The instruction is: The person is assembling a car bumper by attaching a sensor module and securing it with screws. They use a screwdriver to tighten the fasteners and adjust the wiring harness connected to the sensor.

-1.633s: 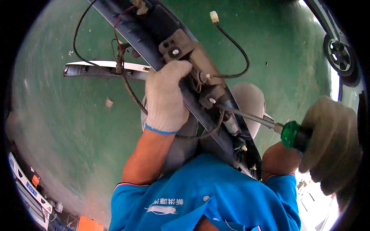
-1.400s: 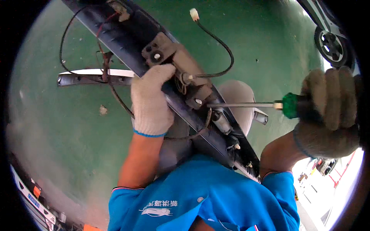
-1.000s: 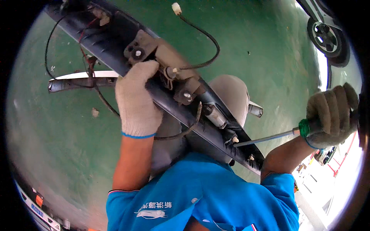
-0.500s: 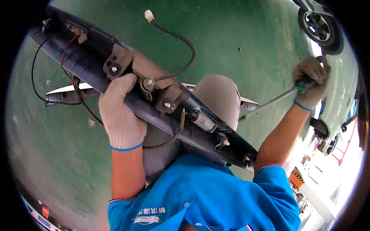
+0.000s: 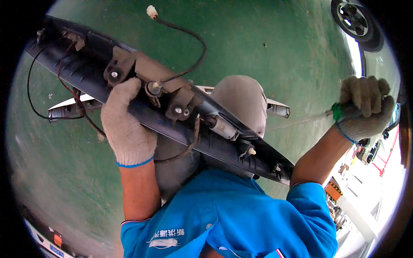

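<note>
Screwdriver (image 5: 333,115) now swung out to the far right, shaft blurred and clear of the dark trim panel (image 5: 180,116), where a second ago the tip sat against the fittings near the panel's right end. Taken to mean: driving paused, tool pulled away from the part. Right hand (image 5: 365,107) gloved, fist wrapped tight on the green handle, raised beside the white car (image 5: 378,56). Left hand (image 5: 127,124) gloved, fingers curled over the panel's upper edge beside a metal bracket (image 5: 118,69), pressing it across the knees. Panel now lying further left and lower in view than earlier; loose black wire (image 5: 189,38) arching up over the green floor (image 5: 279,51).
</note>
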Available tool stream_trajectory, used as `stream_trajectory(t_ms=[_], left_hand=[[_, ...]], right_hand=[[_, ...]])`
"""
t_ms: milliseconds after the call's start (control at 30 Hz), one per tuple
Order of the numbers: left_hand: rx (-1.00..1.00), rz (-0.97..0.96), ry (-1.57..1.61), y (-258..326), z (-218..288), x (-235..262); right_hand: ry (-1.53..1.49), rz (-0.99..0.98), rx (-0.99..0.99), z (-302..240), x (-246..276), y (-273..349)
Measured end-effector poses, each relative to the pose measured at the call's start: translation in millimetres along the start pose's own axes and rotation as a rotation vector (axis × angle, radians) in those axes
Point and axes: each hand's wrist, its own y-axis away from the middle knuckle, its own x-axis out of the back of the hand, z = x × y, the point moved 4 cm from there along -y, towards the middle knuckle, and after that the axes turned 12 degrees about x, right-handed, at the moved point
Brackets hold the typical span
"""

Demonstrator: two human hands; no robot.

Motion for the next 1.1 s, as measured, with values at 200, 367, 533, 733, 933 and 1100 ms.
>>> stream_trajectory(t_ms=[200,367,533,733,933,1100], left_hand=[[-0.033,-0.019,-0.043,3,3,-1],[0.037,-0.043,0.029,7,4,-15],[-0.026,-0.014,-0.034,7,4,-16],[-0.005,0.009,-0.019,9,4,-13],[-0.081,0.0,-0.064,9,6,-10],[-0.04,0.035,-0.022,9,6,-6]], right_hand=[[0.303,0.186,0.312,-70,28,-22],[0.136,0.064,0.163,-48,11,-18],[-0.005,0.016,0.032,-9,-1,-7],[-0.101,0.104,-0.034,17,-3,-5],[0.269,0.283,0.058,74,-29,5],[0.131,0.398,0.274,49,-14,-16]])
